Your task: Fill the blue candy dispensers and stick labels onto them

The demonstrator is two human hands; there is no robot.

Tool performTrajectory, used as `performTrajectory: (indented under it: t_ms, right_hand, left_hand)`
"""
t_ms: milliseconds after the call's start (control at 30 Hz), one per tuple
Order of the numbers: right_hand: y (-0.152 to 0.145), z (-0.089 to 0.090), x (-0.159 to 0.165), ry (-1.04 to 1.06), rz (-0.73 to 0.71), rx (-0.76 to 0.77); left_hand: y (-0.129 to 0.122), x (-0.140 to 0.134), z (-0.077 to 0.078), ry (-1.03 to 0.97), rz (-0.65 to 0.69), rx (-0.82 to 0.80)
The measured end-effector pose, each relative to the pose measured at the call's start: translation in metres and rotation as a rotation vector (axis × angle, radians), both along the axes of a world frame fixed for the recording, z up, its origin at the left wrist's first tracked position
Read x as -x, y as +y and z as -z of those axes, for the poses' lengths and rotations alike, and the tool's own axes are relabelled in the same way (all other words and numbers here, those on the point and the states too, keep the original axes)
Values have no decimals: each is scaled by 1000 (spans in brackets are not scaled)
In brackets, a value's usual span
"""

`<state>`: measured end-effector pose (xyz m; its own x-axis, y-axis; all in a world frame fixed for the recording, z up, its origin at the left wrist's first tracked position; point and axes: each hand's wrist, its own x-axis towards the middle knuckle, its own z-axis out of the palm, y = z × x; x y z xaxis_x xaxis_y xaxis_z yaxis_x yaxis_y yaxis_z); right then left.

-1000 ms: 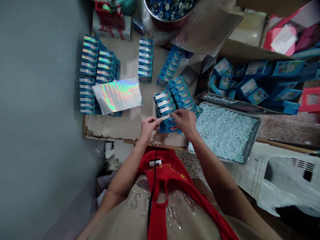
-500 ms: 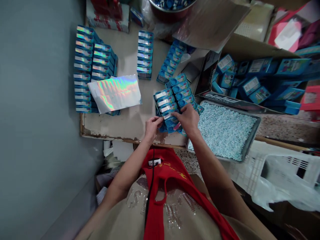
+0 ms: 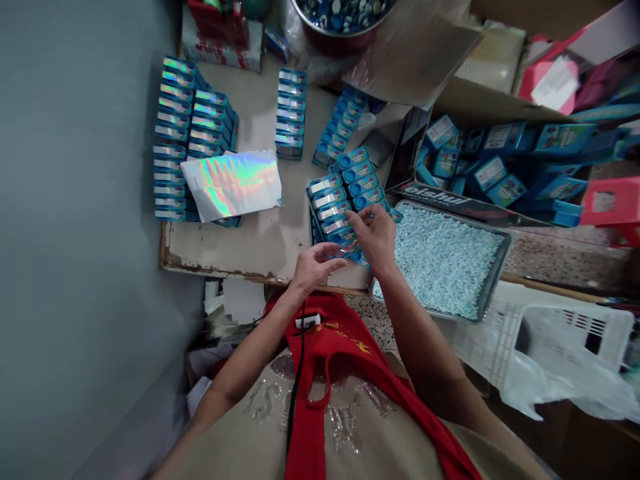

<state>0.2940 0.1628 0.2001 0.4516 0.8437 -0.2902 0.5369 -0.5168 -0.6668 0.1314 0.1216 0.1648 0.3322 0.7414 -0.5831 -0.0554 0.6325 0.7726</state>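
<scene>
My left hand point(image 3: 315, 268) is at the table's front edge, its thumb and fingers apart, its fingertips close to a small shiny strip point(image 3: 347, 249). Just right of it, my right hand point(image 3: 376, 239) is closed, and the strip seems to hang from its fingers, which are partly hidden. Both hands are over a block of small blue boxes point(image 3: 361, 185) standing in two rows. Silvery stickers point(image 3: 330, 198) cross the ends of several boxes in the left row. A holographic sticker sheet point(image 3: 235, 185) lies to the left, partly over other boxes.
Stickered boxes point(image 3: 175, 113) stand in rows at the left, with more rows point(image 3: 290, 110) behind. A tray of pale blue pellets point(image 3: 440, 260) sits at the right. Beyond it is a carton point(image 3: 450, 195) of blue boxes. A metal bowl point(image 3: 345, 41) of small caps stands at the back.
A silvery sticker now lies on the front box of the left row, where my fingers were. Both hands have lifted off it, and the left has opened and moved slightly right.
</scene>
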Motion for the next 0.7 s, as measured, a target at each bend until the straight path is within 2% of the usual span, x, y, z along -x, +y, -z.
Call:
performTrajectory:
  t_ms: [100,167,233,300,400,500,633,700]
  right_hand:
    - [-6,0,0,38,7,-29]
    - [-14,1,-5,187,5,-23]
    - [-23,4,-12,389,-4,18]
    - [-33,6,-17,482,6,41]
    - [-43,11,-16,358,55,-10]
    - [-44,18,-8,184,81,-57]
    - [-38,30,-2,64,54,-87]
    - [-35,36,-3,42,31,-95]
  left_hand:
    - [-2,-6,-1,17,-81,22]
    - [-1,-1,0,35,-101,0]
    - [1,8,0,69,-59,-24]
    - [5,17,0,130,4,-50]
    - [12,21,2,237,68,-102]
    - [18,18,5,303,68,-134]
    - [26,15,8,335,67,-125]
    - [29,16,16,343,64,-116]
